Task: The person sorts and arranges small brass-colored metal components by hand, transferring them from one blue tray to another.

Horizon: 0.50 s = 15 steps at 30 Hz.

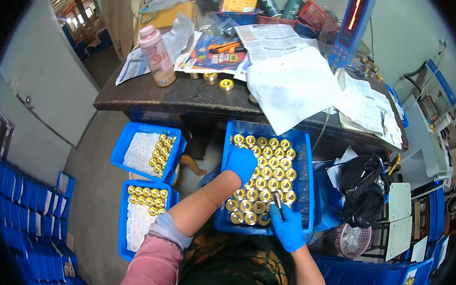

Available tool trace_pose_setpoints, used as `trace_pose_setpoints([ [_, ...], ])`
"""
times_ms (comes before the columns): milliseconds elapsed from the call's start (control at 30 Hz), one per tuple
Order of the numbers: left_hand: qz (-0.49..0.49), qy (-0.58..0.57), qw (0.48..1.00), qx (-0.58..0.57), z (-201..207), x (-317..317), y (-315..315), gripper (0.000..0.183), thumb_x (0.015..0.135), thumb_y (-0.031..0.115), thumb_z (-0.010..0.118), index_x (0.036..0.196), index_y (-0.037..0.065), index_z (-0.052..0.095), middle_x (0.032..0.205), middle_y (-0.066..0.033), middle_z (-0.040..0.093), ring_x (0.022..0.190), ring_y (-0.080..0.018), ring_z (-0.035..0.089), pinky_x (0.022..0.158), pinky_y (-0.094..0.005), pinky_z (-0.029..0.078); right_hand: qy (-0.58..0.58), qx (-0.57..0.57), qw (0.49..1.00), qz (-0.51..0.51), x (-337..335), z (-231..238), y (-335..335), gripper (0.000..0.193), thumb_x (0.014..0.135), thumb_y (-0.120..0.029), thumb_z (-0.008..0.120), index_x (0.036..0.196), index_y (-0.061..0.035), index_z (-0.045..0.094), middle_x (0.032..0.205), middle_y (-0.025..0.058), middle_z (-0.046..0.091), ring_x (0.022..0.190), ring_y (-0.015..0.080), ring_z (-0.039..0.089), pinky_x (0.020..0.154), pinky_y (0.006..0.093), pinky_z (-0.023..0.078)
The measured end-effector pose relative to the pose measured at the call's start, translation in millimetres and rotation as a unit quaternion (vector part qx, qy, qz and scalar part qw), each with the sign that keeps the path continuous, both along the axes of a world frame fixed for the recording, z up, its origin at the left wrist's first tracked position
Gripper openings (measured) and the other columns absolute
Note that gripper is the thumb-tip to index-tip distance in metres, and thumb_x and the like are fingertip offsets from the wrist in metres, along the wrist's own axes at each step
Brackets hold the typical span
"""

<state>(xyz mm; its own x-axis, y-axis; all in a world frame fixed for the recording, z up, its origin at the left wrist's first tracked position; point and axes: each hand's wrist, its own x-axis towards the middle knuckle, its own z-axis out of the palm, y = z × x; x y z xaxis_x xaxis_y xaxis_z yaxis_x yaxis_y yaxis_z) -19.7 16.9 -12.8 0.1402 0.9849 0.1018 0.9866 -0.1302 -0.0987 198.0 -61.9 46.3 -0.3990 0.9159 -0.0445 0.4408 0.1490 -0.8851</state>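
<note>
A blue bin before me holds rows of round brass fittings with open centres. My left hand, in a blue glove, reaches down on the fittings at the bin's left side; its fingertips are hidden under the hand. My right hand, gloved in blue too, is at the bin's near right part. Its fingers are closed round a short dark metal rod, held upright close to the nearest fittings.
Two smaller blue bins with white trays and brass fittings stand at left. Beyond is a dark table with a pink bottle, papers, loose fittings and a blue device. A black bag lies right; stacked blue bins line the far left.
</note>
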Motion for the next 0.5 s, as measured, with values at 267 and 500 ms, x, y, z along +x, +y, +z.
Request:
trace_pose_setpoints([
  [267,0.079,0.041,0.996,0.02,-27,-4,19,0.017,0.077,0.012,0.053,0.078,0.012,0.07,0.082,-0.0107,0.065,0.073,-0.0251,0.063,0.061,-0.039,0.047,0.0,0.078,0.997,0.002,4,-13,3,0.023,0.081,-0.024,0.064,0.074,-0.0027,0.06,0.056,0.0175,0.057,0.047,0.0288,0.059,0.042,0.037,0.043],
  [500,0.051,-0.59,0.786,-0.178,69,19,-26,0.027,0.077,0.016,0.067,0.1,0.003,0.062,0.1,-0.0098,0.062,0.089,-0.0259,0.06,0.071,-0.0338,0.05,0.028,-0.041,0.996,0.08,12,-14,4,0.026,0.086,-0.029,0.058,0.084,-0.0035,0.06,0.055,0.0143,0.058,0.046,0.0237,0.059,0.043,0.0342,0.044],
])
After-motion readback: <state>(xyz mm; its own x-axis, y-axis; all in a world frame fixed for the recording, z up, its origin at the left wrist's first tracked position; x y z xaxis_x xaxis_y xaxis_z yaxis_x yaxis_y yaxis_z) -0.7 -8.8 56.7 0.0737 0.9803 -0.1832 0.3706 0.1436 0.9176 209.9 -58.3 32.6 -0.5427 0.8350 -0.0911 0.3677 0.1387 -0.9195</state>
